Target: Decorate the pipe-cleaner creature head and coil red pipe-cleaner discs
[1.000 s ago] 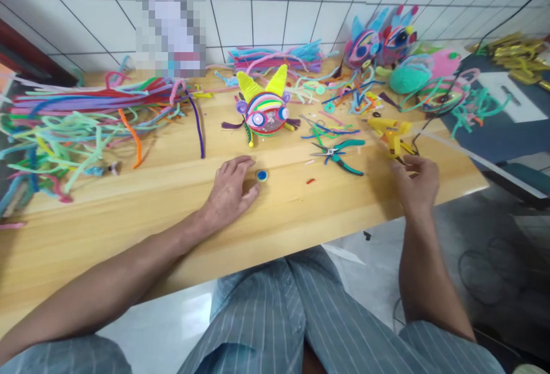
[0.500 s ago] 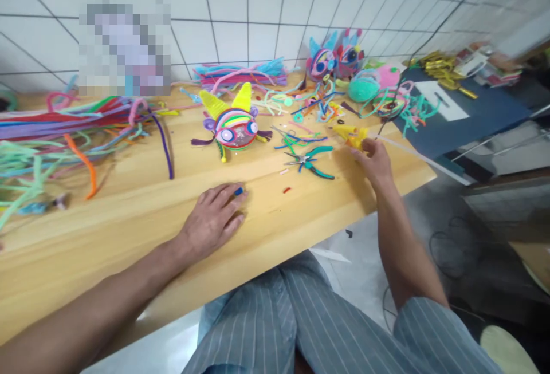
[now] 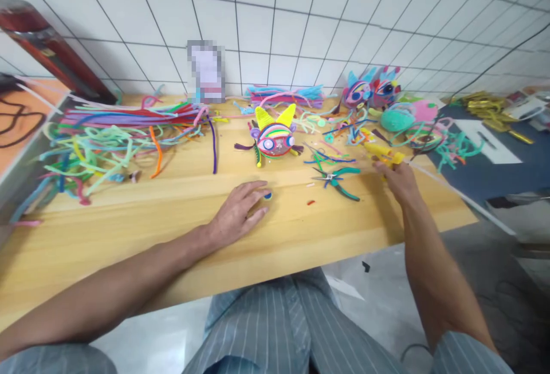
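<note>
My left hand [image 3: 240,211] rests on the wooden table with bent fingers, holding a small round blue piece [image 3: 268,196] at its fingertips. At the right, my right hand [image 3: 397,179] is closed around a yellow glue gun [image 3: 382,152], its nozzle towards the left. Beyond my left hand stands a colourful mask-like figure [image 3: 277,140] with yellow horns and big round eyes. Between my hands lie pliers with teal handles [image 3: 339,180], partly spread, beside cut blue and green stems [image 3: 329,158]. A small red scrap [image 3: 311,203] lies nearer to me.
Loose pipe cleaners [image 3: 98,148] cover the table's left part, and another bundle [image 3: 286,95] lies by the tiled wall. Two similar figures [image 3: 357,92] stand at the back right, near a green ball [image 3: 396,121]. A white cord [image 3: 455,188] trails off the right side.
The view has swung left, so the table things appear further right. My right hand still holds the glue gun, and my left hand still holds the blue piece.
</note>
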Motion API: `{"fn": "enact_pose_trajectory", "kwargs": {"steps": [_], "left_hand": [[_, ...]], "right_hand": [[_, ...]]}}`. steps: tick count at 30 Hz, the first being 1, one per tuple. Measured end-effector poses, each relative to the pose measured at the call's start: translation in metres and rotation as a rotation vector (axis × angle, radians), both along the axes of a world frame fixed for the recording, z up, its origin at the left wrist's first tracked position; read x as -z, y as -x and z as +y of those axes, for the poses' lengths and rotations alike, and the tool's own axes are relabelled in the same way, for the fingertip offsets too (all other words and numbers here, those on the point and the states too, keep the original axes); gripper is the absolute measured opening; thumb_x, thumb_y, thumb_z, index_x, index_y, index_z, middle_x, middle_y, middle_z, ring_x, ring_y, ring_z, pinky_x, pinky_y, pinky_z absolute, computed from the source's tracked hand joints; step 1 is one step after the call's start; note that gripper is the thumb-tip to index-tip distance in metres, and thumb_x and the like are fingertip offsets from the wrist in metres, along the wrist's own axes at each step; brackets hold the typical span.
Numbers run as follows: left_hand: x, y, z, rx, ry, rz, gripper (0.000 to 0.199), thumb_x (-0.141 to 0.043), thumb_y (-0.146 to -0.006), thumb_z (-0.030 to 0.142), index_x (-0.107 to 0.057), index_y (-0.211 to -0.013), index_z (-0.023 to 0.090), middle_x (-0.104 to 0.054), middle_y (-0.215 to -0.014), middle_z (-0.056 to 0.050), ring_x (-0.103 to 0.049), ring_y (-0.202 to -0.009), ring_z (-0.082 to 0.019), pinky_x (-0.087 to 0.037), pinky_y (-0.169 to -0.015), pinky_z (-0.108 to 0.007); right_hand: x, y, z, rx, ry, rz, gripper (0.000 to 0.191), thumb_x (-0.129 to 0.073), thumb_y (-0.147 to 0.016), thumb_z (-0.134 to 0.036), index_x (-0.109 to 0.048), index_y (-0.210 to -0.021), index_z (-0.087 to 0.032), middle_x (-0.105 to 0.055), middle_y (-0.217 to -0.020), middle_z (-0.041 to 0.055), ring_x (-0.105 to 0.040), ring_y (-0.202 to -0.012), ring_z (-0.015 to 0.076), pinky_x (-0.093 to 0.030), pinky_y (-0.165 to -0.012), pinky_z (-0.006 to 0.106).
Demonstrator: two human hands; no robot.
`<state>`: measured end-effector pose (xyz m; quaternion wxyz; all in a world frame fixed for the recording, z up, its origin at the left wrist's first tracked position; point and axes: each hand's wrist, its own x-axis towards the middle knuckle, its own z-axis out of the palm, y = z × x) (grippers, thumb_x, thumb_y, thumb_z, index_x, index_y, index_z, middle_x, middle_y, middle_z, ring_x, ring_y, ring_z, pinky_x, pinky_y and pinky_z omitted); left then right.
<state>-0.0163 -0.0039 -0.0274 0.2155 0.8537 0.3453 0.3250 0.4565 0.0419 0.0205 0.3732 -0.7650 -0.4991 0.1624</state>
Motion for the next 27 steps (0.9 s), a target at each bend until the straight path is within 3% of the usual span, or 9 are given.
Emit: {"fn": "enact_pose_trajectory", "kwargs": {"steps": [3, 6, 9, 14, 17, 21, 27], "left_hand": [[-0.011, -0.001, 0.000, -0.104, 0.113, -0.153, 0.038, -0.061, -0.106, 0.034, -0.059, -0.142, 0.024, -0.065, -0.148, -0.016, -0.062, -0.141, -0.028, -0.052, -0.118, -0.052], [-0.020, -0.006, 0.010, -0.247, 0.288, -0.300, 0.051, -0.069, -0.101, 0.043, -0.053, -0.146, 0.026, -0.064, -0.147, -0.014, -0.065, -0.135, -0.029, -0.057, -0.110, -0.051], [-0.017, -0.013, 0.036, -0.331, 0.372, -0.416, 0.073, -0.079, -0.091, 0.048, -0.045, -0.152, 0.025, -0.059, -0.152, -0.018, -0.064, -0.138, -0.033, -0.056, -0.110, -0.054], [0.007, -0.024, 0.091, -0.417, 0.336, -0.486, 0.108, -0.092, -0.080, 0.050, -0.029, -0.164, 0.025, -0.045, -0.166, -0.024, -0.049, -0.154, -0.039, -0.041, -0.126, -0.063], [0.019, -0.031, 0.112, -0.358, 0.323, -0.508, 0.121, -0.096, -0.076, 0.049, -0.022, -0.168, 0.025, -0.037, -0.171, -0.025, -0.039, -0.162, -0.039, -0.035, -0.132, -0.061], [0.022, -0.038, 0.124, -0.217, 0.299, -0.549, 0.128, -0.099, -0.074, 0.045, -0.016, -0.170, 0.029, -0.030, -0.176, -0.021, -0.034, -0.166, -0.035, -0.033, -0.135, -0.056], [0.016, -0.044, 0.127, -0.178, 0.351, -0.483, 0.128, -0.099, -0.076, 0.046, -0.014, -0.171, 0.032, -0.036, -0.174, -0.018, -0.040, -0.163, -0.036, -0.042, -0.132, -0.053]], "right_hand": [[-0.026, 0.028, -0.012, -0.116, -0.109, 0.057, 0.034, -0.068, -0.084, -0.044, -0.077, -0.110, -0.023, -0.081, -0.104, 0.0081, -0.074, -0.085, 0.0233, -0.058, -0.077, 0.037], [-0.051, 0.069, -0.021, -0.299, -0.214, 0.046, 0.027, -0.068, -0.090, -0.041, -0.079, -0.109, -0.025, -0.083, -0.110, 0.0085, -0.076, -0.088, 0.0241, -0.060, -0.081, 0.039], [-0.060, 0.109, -0.019, -0.434, -0.231, -0.027, 0.025, -0.068, -0.093, -0.045, -0.080, -0.103, -0.025, -0.083, -0.106, 0.0062, -0.077, -0.093, 0.0267, -0.063, -0.086, 0.043], [-0.039, 0.145, -0.001, -0.550, -0.227, -0.167, 0.032, -0.065, -0.099, -0.051, -0.080, -0.110, -0.026, -0.081, -0.106, 0.0054, -0.077, -0.104, 0.0294, -0.062, -0.096, 0.046], [-0.019, 0.147, 0.003, -0.576, -0.248, -0.208, 0.027, -0.064, -0.101, -0.049, -0.078, -0.107, -0.026, -0.080, -0.104, 0.0056, -0.076, -0.100, 0.0289, -0.061, -0.096, 0.047], [-0.008, 0.144, -0.005, -0.617, -0.211, -0.245, 0.018, -0.063, -0.102, -0.043, -0.074, -0.102, -0.029, -0.078, -0.105, 0.0057, -0.075, -0.103, 0.0306, -0.060, -0.098, 0.050], [-0.009, 0.149, -0.011, -0.649, -0.195, -0.277, 0.014, -0.063, -0.102, -0.042, -0.071, -0.106, -0.031, -0.078, -0.107, 0.0074, -0.075, -0.101, 0.0332, -0.062, -0.091, 0.052]]}}
